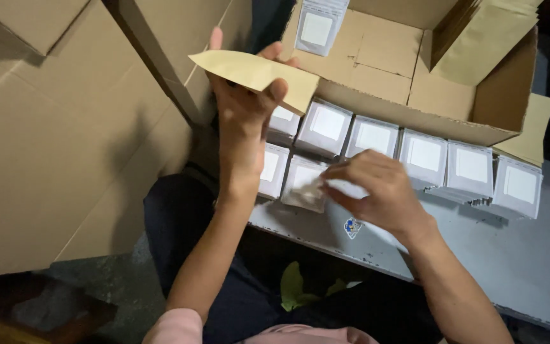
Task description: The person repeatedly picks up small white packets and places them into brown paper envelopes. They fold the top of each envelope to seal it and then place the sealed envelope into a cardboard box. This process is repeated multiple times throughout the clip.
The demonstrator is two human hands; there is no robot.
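Note:
My left hand (pixel 243 108) is raised and grips a tan paper envelope (pixel 256 73) held flat above the table. My right hand (pixel 373 188) is lower and pinches a small clear pouch with a white panel (pixel 307 188) at its edge, lifting it off a stack. Several stacks of the same small pouches (pixel 424 156) stand in a row along the grey table (pixel 510 255), in front of an open cardboard box.
The open cardboard box (pixel 383 57) holds one more pouch (pixel 316 28) and tan envelopes (pixel 479 38) at its right. A big cardboard carton (pixel 65 146) fills the left side. My dark trousers and a green scrap (pixel 294 286) lie below the table edge.

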